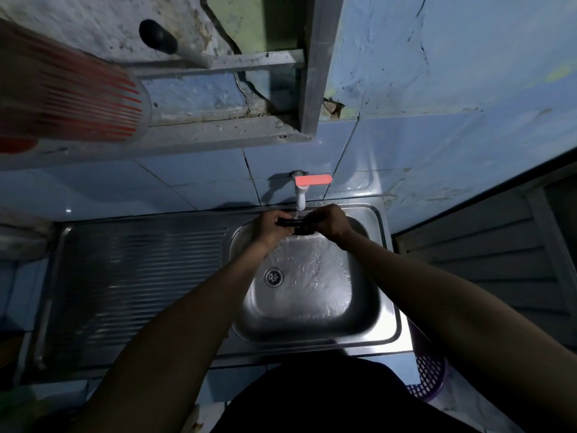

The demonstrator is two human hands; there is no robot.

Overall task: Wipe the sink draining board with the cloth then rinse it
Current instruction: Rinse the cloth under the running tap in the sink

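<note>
A dark cloth (295, 225) is stretched between both hands right under the white tap (300, 195) with its red lever. My left hand (269, 225) grips the cloth's left end and my right hand (331, 220) grips its right end, over the back of the steel sink basin (371, 292). Water runs from the tap onto the cloth and ripples across the basin floor around the drain (274, 276). The ribbed draining board (140, 276) lies to the left of the basin, with nothing on it.
A blue tiled wall (193, 176) rises behind the sink. Above left, a metal shelf frame (218, 126) carries a red-striped container (71, 98). A purple perforated basket (427, 379) stands at the lower right, beside grey slatted panels (487, 260).
</note>
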